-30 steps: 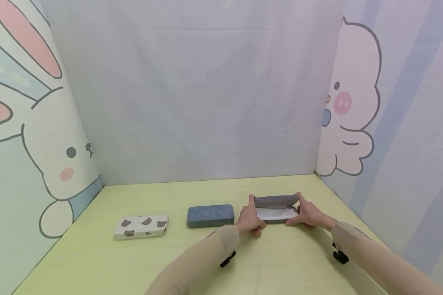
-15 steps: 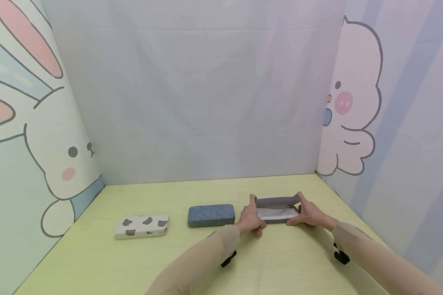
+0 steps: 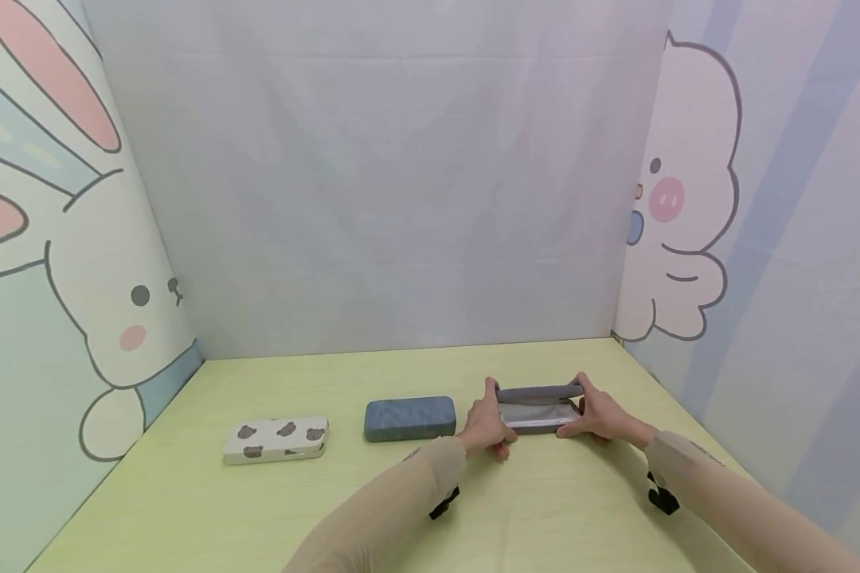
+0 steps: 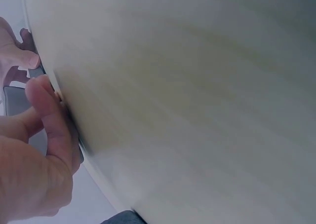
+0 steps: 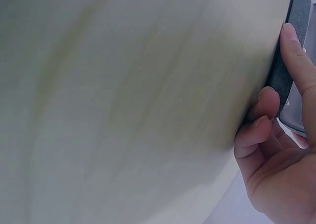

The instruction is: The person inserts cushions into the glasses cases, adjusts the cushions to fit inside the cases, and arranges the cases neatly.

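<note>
A dark glasses case with a grey lining sits partly open at the table's right side, its lid tilted up. At its left end my left hand grips the case, one finger up at the lid and the thumb low at the front. My right hand holds the other end the same way, thumb on the front edge. In the right wrist view that thumb presses the dark rim of the base. The left wrist view has my left hand at the near end, fingers partly hiding the case.
A closed blue case lies just left of my left hand. Farther left is a white case with brown bear prints. All stand on a pale yellow-green table, bounded by a grey curtain behind and printed side walls.
The lid of the glasses case has come down slightly, so its front edge looks thinner and lower. Both hands keep nearly the same place on it.
</note>
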Demonstrator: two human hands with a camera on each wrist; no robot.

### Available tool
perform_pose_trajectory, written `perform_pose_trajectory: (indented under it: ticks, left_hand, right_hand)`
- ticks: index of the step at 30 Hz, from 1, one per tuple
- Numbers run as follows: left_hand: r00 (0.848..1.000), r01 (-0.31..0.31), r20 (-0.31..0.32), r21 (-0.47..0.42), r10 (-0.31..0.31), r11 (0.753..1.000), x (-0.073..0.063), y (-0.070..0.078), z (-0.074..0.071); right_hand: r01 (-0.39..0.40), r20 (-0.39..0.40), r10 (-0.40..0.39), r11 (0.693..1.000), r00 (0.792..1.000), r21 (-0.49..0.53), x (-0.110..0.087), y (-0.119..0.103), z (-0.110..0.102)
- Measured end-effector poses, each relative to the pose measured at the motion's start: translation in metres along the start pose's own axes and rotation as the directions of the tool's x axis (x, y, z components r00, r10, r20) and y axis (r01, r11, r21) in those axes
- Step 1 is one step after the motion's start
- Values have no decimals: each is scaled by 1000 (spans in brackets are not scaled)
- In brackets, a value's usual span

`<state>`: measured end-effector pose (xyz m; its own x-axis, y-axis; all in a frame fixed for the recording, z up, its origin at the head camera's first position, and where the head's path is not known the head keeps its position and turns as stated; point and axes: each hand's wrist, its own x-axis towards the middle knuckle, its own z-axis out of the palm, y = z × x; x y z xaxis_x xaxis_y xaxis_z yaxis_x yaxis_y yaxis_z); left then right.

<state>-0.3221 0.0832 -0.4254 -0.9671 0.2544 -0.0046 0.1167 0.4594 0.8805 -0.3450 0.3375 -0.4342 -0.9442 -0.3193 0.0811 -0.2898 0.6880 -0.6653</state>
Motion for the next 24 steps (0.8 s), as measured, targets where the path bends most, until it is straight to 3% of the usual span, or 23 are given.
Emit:
perform_pose_trajectory:
  ticks: [10, 24]
  left_hand:
    - [999, -36, -14, 54, 37, 998, -1, 0, -1]
    - [999, -34, -13, 43, 34, 999, -4, 2, -1]
  right_hand:
    - [48, -20, -48, 998, 999, -33, -2, -1, 0]
    - [40, -14, -41, 999, 999, -23, -3, -1, 0]
